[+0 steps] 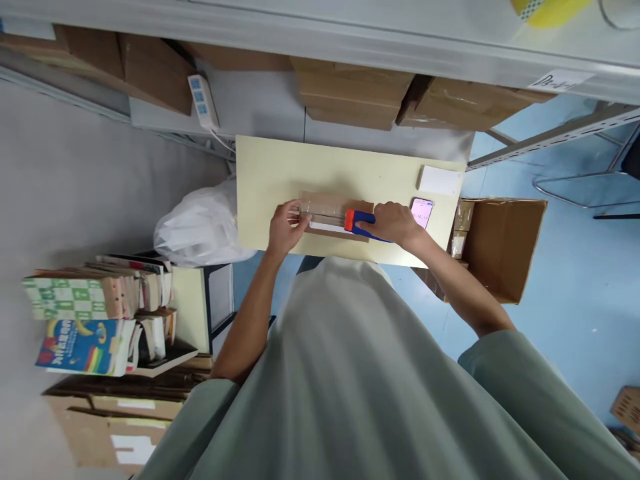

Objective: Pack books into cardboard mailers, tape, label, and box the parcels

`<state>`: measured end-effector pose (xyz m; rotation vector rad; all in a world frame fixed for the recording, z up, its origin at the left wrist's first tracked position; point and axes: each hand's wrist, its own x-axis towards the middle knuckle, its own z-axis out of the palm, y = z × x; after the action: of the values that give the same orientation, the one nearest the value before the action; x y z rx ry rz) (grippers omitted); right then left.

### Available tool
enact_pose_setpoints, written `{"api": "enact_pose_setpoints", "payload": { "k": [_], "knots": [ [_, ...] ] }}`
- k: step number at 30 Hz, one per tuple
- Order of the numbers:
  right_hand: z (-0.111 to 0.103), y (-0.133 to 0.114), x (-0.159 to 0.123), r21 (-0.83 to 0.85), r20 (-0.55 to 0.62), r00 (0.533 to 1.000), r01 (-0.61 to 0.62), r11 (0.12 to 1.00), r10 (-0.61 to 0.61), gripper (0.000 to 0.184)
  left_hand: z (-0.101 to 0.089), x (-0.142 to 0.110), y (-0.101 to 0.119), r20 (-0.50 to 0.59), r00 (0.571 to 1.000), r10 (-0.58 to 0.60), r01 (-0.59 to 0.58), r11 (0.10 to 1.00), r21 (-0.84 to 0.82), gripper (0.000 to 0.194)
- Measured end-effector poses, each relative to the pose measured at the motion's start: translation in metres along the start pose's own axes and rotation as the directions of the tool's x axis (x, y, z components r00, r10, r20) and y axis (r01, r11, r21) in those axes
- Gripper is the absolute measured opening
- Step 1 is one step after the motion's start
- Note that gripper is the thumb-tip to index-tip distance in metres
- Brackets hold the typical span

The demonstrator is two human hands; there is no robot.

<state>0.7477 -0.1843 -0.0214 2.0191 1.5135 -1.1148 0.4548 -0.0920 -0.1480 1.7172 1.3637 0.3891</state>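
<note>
Pale yellow table (265,180) is standing btwn a metal shelf (320,33) & the person, w/ blue floor (575,280) showing on the R side. Brown cardboard piece (333,204) is lying flat near the table's front edge, btwn the 2 hands. R hand (394,223) is gripping a blue-and-orange tool (365,221), fingers closing round the blue handle; the orange end is pointing L, over the cardboard's R part. L hand (286,230) is touching the cardboard's L end, thumb & fingers a bit apart; can't tell if it's pinching or just steadying. Thin dark strip (326,217) is running lengthwise btwn L thumb & orange end. Phone (422,212) is lying just beyond the R hand, w/ a white box (440,180) sitting behind it. White plastic bag (200,223) is bulging off the table's L side.
</note>
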Motion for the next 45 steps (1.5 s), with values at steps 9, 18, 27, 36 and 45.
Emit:
{"api": "enact_pose_setpoints", "payload": {
  "k": [9,18,27,36,45],
  "knots": [
    [-0.002,0.006,0.001,0.074,0.032,0.999,0.037,0.997,-0.040,0.056,0.032,0.001,0.007,-0.321,0.939,-0.123,0.119,0.992,-0.032,0.021],
    [-0.012,0.049,-0.038,0.146,0.083,0.994,0.054,0.988,-0.067,0.067,0.037,-0.002,0.006,-0.349,0.930,-0.115,0.143,0.988,0.055,0.019],
    [-0.007,0.110,-0.054,0.129,0.178,0.982,-0.093,0.987,0.069,0.066,0.038,0.001,0.001,-0.306,0.946,-0.108,0.126,0.991,0.040,0.023],
    [0.039,0.050,-0.022,0.036,0.028,0.981,-0.195,0.980,0.194,0.050,0.032,0.003,-0.003,-0.263,0.961,-0.084,0.098,0.994,0.040,0.027],
    [0.075,0.010,-0.029,0.046,-0.153,0.959,-0.233,0.971,0.237,0.042,0.028,0.006,-0.009,-0.212,0.975,-0.073,0.073,0.997,-0.005,0.033]
  ]
}}
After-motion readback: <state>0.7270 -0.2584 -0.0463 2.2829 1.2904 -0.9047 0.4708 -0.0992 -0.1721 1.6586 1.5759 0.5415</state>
